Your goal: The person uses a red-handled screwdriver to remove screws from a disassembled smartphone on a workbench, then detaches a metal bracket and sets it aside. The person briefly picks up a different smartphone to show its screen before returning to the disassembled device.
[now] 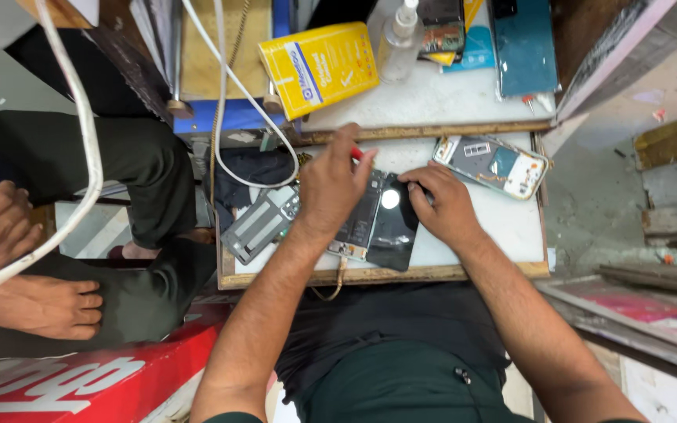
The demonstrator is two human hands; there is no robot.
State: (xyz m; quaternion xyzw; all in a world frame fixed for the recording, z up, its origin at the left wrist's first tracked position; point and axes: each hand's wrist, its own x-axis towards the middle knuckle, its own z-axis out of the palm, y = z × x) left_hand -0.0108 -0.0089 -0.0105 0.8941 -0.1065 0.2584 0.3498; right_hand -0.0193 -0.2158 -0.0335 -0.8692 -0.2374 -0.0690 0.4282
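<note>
An opened phone (362, 223) lies on a white work board (511, 227), its insides facing up. A black back cover (393, 227) with a bright round spot rests over its right side. My left hand (332, 186) sits on the phone's left part and pinches a small red-tipped tool (356, 154). My right hand (442, 205) presses its fingers on the black cover's upper right edge.
A second opened phone (492, 164) lies at the board's back right. A grey metal frame part (260, 223) lies left. Behind are a yellow box (319, 66), a clear spray bottle (398, 39), white cables (233, 86). Another person's bare feet (17, 266) rest left.
</note>
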